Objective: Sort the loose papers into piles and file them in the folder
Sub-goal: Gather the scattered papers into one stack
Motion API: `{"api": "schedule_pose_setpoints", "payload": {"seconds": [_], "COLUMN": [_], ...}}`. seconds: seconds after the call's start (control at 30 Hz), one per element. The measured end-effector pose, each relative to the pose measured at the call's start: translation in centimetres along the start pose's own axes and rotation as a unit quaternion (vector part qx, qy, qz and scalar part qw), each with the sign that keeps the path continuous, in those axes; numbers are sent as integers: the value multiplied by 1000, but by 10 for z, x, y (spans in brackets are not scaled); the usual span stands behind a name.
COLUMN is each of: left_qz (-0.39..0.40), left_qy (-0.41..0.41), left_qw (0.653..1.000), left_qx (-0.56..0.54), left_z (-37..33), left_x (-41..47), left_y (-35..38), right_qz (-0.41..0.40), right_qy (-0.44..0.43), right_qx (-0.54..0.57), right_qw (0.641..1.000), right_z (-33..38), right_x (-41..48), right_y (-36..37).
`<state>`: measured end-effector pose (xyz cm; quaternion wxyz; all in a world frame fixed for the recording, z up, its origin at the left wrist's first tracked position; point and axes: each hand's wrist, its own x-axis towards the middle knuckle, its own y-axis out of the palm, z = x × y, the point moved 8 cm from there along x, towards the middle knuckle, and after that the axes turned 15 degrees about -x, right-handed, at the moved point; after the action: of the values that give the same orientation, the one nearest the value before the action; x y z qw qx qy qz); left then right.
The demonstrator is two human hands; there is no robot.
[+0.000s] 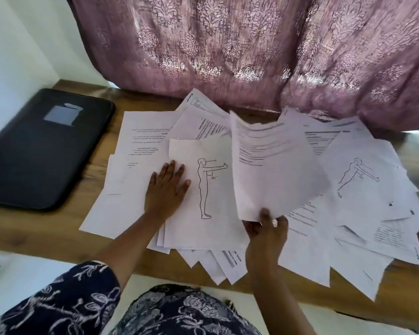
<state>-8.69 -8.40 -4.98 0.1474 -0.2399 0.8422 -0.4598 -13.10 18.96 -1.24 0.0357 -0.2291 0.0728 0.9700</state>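
My left hand (166, 189) lies flat, fingers (171, 166) straight, on the figure-drawing sheet (211, 189). My right hand (267, 229) pinches a raised printed sheet (276, 165). The black folder (41, 151) lies at the left end of the tabletop (96, 180).

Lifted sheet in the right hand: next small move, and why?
Probably lay the lifted sheet on the text pages at left: the right hand pinches its lower edge, it shows text lines, and the left hand presses flat on a figure drawing.
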Motion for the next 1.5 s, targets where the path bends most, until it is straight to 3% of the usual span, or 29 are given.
{"api": "schedule_pose_setpoints", "payload": {"seconds": [0.1, 0.2, 0.27, 0.37, 0.47, 0.53, 0.57, 0.63, 0.7, 0.77, 0.83, 0.93, 0.97, 1.0, 1.03, 1.1, 1.13, 1.17, 1.3, 1.4, 1.5], "left_qz": [6, -3, -23, -58, -34, -16, -9, -2, -18, -37, -47, -56, -58, -61, -64, -67, -64, -58, -37, -29, -29], "left_qy": [5, 11, 5, -12, -1, 16, 22, 26, 39, 51, 57, 53, 50, 48, 46, 48, 49, 48, 43, 41, 40], "left_qw": [1000, 999, 991, 951, 972, 987, 992, 995, 994, 992, 991, 992, 992, 992, 992, 992, 993, 994, 997, 998, 998], "left_qx": [2, -40, -135, -303, -233, -159, -128, -95, -104, -114, -111, -105, -105, -104, -102, -95, -89, -80, -49, -33, -29], "left_z": [0, -5, -3, 8, 2, 1, 2, 5, 6, 3, 1, 0, -1, 0, 1, 1, 1, 0, 3, 4, 2], "left_x": [0, -2, -4, -8, -4, 1, 2, 3, 1, -1, -2, -3, -3, -3, -3, -2, -2, -1, 3, 4, 4], "left_y": [1, -4, -8, -15, -15, -10, -7, -3, -5, -8, -9, -11, -12, -12, -13, -13, -11, -9, -3, 0, 1], "right_qz": [37, 67, 84, 108, 163, 230, 231, 141, -6, -90, -49, 94, 135, 172, 190, 128, 78, 40, -8, -14, -12], "right_qy": [4, 39, 60, 67, 114, 147, 122, -2, -138, -244, -275, -252, -249, -252, -252, -253, -253, -252, -212, -164, -194], "right_qx": [-11, -112, -144, -182, -224, -318, -379, -478, -527, -579, -636, -740, -748, -735, -699, -608, -590, -603, -718, -722, -712], "right_qw": [999, 991, 984, 975, 954, 908, 888, 867, 838, 772, 719, 617, 600, 605, 642, 742, 763, 756, 663, 672, 675], "right_z": [-7, -37, -56, -68, -69, -58, -46, -4, 42, 68, 64, 20, 6, -4, -4, 21, 34, 43, 50, 53, 60], "right_x": [-8, -31, -38, -37, -48, -53, -44, -9, 26, 55, 83, 100, 95, 87, 79, 78, 84, 92, 128, 146, 151], "right_y": [-11, -17, -16, -2, 14, 17, 11, -5, -20, -15, 12, 59, 70, 78, 80, 65, 50, 35, -22, -47, -44]}}
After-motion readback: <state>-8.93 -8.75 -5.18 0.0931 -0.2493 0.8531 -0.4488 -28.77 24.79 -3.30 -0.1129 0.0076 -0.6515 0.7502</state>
